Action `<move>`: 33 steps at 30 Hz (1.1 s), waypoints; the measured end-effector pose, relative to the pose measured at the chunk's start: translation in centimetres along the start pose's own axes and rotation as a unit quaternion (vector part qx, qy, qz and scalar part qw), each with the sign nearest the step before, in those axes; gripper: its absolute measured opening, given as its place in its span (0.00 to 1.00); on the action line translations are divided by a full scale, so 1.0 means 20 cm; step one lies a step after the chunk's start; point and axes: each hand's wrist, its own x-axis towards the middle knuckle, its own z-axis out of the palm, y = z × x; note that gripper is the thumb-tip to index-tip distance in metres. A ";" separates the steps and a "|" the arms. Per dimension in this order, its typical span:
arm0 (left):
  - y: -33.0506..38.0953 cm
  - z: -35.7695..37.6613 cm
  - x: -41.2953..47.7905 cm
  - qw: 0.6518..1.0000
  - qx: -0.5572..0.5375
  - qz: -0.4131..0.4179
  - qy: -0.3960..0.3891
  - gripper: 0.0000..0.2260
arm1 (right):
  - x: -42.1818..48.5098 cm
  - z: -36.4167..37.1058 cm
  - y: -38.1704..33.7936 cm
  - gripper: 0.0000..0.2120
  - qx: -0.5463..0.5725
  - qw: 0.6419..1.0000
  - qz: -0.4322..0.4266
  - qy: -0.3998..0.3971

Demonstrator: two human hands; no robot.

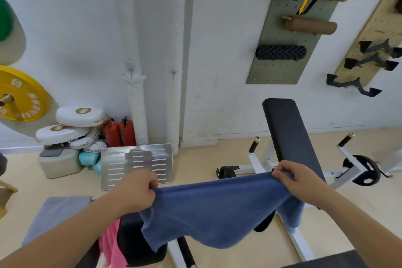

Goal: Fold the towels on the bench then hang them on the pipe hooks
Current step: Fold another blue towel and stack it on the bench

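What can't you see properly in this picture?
Head view:
- Bench: seat mostly hidden behind the blue towel that the left hand and right hand hold up.
- Pink towel: partly behind the left forearm, cut by the bottom edge.
- Green disc: cut by the left edge.
- Pipe hooks: too small to tell their shape.
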 end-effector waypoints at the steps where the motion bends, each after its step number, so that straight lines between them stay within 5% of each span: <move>1: -0.03 -0.01 -0.01 1.000 -0.009 -0.005 -0.006 0.11 | 0.02 0.00 0.02 0.10 0.003 1.000 0.005 0.005; 5: -0.10 -0.02 -0.01 0.998 -0.047 -0.033 -0.013 0.13 | 0.08 0.03 0.09 0.10 0.016 0.999 0.026 0.038; 12: -0.04 0.00 0.02 0.955 -0.273 -0.115 0.033 0.15 | 0.14 0.16 0.01 0.11 0.109 0.986 0.091 0.084; 15: 0.11 -0.03 -0.04 0.949 -0.307 -0.072 0.017 0.14 | 0.11 0.22 -0.21 0.09 0.143 0.988 0.048 0.044; 21: 0.47 -0.06 -0.18 0.951 -0.271 0.142 0.051 0.11 | -0.03 0.32 -0.69 0.06 0.219 0.968 -0.092 -0.077; 24: 0.46 -0.04 -0.20 0.949 -0.269 0.135 0.091 0.18 | -0.06 0.35 -0.78 0.05 0.249 0.951 -0.148 -0.110; 27: 0.39 -0.03 -0.22 0.955 -0.208 0.162 0.134 0.09 | -0.05 0.37 -0.79 0.05 0.249 0.946 -0.161 -0.133; 33: 0.22 -0.02 -0.28 0.949 -0.260 0.062 0.168 0.05 | 0.01 0.49 -0.65 0.09 0.209 0.955 -0.103 -0.184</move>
